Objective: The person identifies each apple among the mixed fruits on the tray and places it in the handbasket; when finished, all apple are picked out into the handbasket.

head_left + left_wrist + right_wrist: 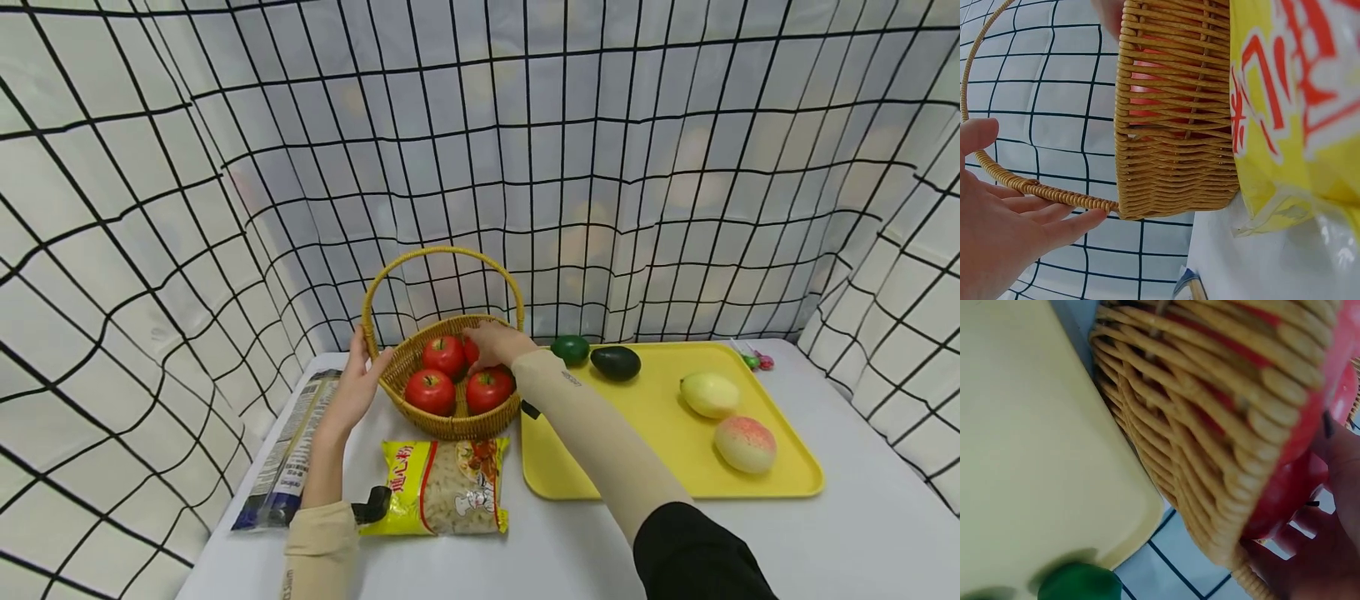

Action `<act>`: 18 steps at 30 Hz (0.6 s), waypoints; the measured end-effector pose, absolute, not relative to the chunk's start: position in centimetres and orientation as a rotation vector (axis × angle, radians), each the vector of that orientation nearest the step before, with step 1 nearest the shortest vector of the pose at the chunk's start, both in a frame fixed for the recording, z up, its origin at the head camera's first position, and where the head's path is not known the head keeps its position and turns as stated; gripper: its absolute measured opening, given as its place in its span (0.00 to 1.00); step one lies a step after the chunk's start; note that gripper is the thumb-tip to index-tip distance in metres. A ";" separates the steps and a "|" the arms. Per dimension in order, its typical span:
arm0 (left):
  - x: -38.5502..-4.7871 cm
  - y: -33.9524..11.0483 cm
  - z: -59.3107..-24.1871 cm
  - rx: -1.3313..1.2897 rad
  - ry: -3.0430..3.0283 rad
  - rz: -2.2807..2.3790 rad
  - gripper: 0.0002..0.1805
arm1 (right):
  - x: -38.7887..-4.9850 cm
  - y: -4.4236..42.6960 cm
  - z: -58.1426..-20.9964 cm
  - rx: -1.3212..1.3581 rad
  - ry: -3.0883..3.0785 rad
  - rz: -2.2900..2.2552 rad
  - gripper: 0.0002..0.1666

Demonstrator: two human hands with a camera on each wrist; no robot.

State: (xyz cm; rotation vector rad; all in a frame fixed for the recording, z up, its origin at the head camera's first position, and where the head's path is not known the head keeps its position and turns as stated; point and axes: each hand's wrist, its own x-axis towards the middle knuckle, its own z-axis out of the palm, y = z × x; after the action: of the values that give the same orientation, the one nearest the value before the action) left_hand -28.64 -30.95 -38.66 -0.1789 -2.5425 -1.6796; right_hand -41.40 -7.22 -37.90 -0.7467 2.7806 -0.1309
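Observation:
A wicker basket (457, 427) with a tall arched handle (1066, 197) holds several red apples (430, 392). My left hand (358, 385) is at the basket's left side, its fingers fairly straight and touching the lower handle, with the thumb apart from it. Over the right part of the basket reaches my right hand (497, 342). In the right wrist view its fingers curl round a red apple (1285, 494) just inside the rim; the basket wall and other apples partly hide that apple.
A yellow tray (645, 450) stands right of the basket, with a green avocado (570, 350), a dark avocado (616, 363), a yellow-green fruit (709, 394) and a peach (745, 444) on or beside it. A pasta bag (442, 492) lies in front; another package (288, 454) lies left. Black netting (525, 183) surrounds the table.

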 end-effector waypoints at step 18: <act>-28.6 -31.0 -38.6 -0.171 -2.560 -1.672 0.46 | -41.5 -7.2 -38.8 -0.760 2.778 -0.129 0.47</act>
State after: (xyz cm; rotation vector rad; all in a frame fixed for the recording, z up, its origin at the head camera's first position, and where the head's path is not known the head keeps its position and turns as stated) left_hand -28.59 -30.97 -38.55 -0.1712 -2.5595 -1.6723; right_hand -41.55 -7.18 -38.79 -0.7598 2.7779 -0.1289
